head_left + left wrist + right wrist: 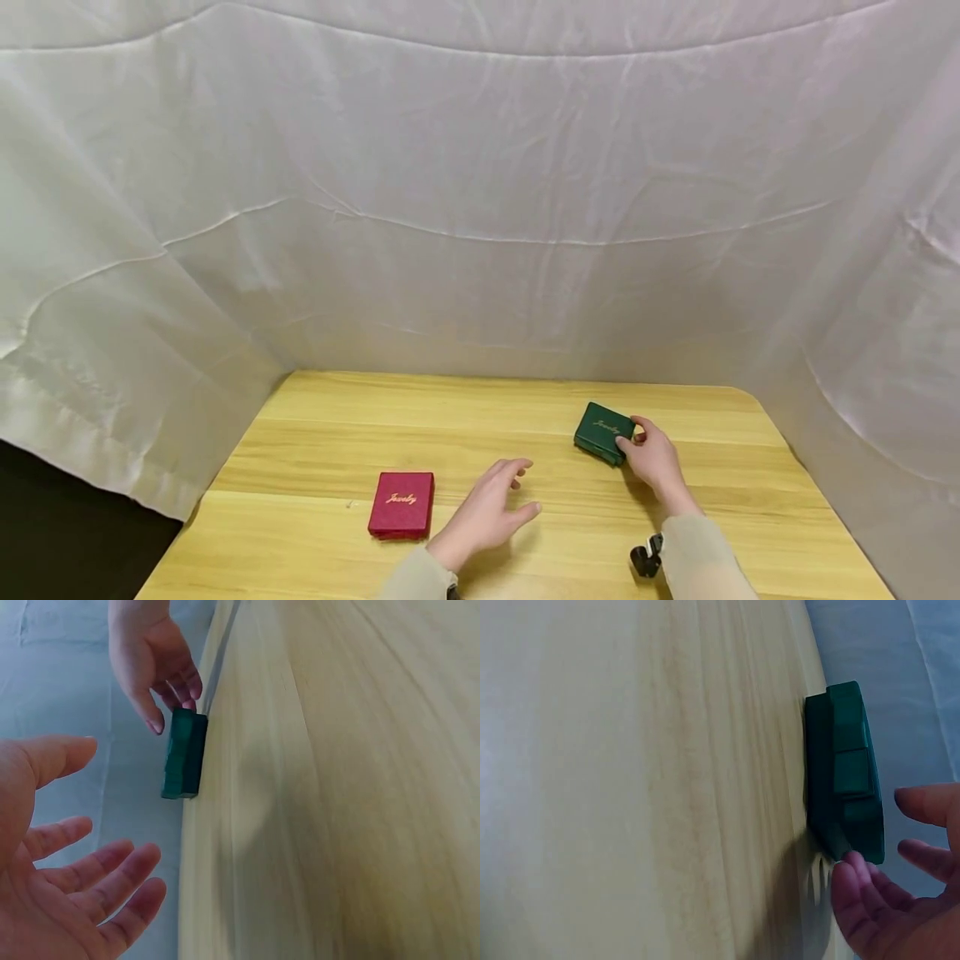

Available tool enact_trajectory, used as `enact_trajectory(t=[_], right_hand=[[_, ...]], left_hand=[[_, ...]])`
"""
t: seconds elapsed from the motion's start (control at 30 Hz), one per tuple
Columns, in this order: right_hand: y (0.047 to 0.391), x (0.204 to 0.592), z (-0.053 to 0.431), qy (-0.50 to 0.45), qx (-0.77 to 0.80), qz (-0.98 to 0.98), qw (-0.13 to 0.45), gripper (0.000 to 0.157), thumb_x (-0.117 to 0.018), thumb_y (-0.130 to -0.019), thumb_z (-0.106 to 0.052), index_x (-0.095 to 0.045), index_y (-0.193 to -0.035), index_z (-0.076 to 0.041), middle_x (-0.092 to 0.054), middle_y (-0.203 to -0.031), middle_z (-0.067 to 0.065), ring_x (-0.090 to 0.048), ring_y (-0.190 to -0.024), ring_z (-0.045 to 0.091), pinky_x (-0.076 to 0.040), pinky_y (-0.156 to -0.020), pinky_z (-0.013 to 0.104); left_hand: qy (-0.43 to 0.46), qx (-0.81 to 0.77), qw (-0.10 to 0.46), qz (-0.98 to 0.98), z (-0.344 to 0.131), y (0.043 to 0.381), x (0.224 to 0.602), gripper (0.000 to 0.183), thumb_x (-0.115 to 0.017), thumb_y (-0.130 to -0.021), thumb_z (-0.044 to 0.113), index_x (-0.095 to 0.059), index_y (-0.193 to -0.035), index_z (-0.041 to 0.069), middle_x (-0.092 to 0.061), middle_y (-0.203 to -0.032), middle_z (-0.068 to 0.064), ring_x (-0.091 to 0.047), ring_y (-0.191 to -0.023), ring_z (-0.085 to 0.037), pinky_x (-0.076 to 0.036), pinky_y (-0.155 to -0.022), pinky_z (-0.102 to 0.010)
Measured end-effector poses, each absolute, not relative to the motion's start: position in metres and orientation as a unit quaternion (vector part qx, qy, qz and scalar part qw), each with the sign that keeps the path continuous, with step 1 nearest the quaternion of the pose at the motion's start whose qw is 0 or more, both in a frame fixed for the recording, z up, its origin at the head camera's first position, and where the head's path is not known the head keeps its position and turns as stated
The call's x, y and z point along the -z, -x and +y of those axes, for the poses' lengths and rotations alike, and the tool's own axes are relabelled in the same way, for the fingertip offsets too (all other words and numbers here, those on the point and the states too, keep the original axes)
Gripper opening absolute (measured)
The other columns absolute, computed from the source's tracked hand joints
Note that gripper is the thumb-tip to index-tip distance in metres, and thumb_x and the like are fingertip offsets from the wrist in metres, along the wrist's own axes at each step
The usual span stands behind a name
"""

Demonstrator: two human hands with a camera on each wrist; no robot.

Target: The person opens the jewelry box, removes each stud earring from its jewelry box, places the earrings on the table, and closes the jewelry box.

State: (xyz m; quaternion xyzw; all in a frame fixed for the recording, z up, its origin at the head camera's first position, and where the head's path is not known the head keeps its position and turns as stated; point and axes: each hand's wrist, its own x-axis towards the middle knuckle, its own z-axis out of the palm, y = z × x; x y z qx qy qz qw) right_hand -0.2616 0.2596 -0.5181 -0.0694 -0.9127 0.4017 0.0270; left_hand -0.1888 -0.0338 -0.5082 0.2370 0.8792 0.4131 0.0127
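One red box (pixel 402 502) — one green box (pixel 600 430), right hand (pixel 654 457) at its edge

The squarish green box (pixel 603 432), gold lettering across its top, lay lettered face up on the wooden table (pixel 315 450), turned askew toward the far edge, right of the middle, the right hand's (pixel 652 457) fingers at its right side.

Wood-grain table (pixel 322 433) is carrying the load; crimson jewelry box (pixel 401 503), gold-lettered, is lying lid-up on left half; dark green jewelry box (pixel 600 429), also lettered, is sitting angled, farther back, right half.
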Motion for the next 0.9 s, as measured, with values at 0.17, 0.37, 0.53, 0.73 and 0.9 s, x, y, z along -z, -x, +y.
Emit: enact_trajectory(t=[0.17,0.37,0.53,0.73,0.9], right_hand=[[0.264,0.521,0.259,0.069,-0.389,-0.919,0.004,0.061,-0.062,-0.094,-0.017,-0.037,-0.144,0.008,-0.055,-0.111,0.027,-0.053,-0.096,0.038,-0.045,-0.084,0.052],[0.266,0.521,0.258,0.064,-0.398,-0.915,-0.009,0.061,-0.062,-0.093,-0.016,-0.037,-0.144,0.008,-0.056,-0.108,0.025,-0.053,-0.09,0.034,-0.046,-0.076,0.043],[0.264,0.521,0.258,0.06,-0.422,-0.904,-0.029,0.061,-0.062,-0.093,-0.012,-0.036,-0.145,0.006,-0.053,-0.111,0.027,-0.054,-0.078,0.027,-0.045,-0.058,0.032],[0.26,0.518,0.256,0.047,-0.43,-0.901,-0.032,0.06,-0.065,-0.091,-0.01,-0.038,-0.143,0.007,-0.053,-0.108,0.026,-0.053,-0.082,0.028,-0.045,-0.06,0.031],[0.254,0.519,0.25,0.045,-0.456,-0.888,-0.051,0.059,-0.066,-0.09,-0.007,-0.039,-0.141,0.006,-0.049,-0.095,0.017,-0.051,-0.07,0.023,-0.047,-0.057,0.032]], left_hand=[[-0.24,-0.409,0.038,0.879,-0.029,0.199,0.512,0.058,-0.072,-0.089,0.027,-0.051,-0.138,0.005,-0.058,-0.125,-0.012,-0.06,-0.102,-0.02,-0.052,-0.083,-0.029],[-0.237,-0.412,0.054,0.878,-0.025,0.211,0.516,0.055,-0.073,-0.089,0.021,-0.051,-0.137,0.004,-0.059,-0.12,-0.012,-0.06,-0.1,-0.021,-0.051,-0.082,-0.029],[-0.229,-0.429,0.071,0.871,-0.018,0.218,0.52,0.058,-0.073,-0.089,0.02,-0.049,-0.139,0.002,-0.06,-0.118,-0.011,-0.06,-0.099,-0.02,-0.051,-0.083,-0.029],[-0.221,-0.456,0.085,0.858,-0.008,0.223,0.525,0.062,-0.074,-0.088,0.018,-0.047,-0.141,0.001,-0.06,-0.116,-0.01,-0.059,-0.096,-0.018,-0.05,-0.083,-0.027],[-0.209,-0.482,0.096,0.846,-0.003,0.227,0.529,0.061,-0.073,-0.088,0.015,-0.047,-0.14,-0.001,-0.059,-0.116,-0.012,-0.058,-0.096,-0.021,-0.05,-0.081,-0.027]])
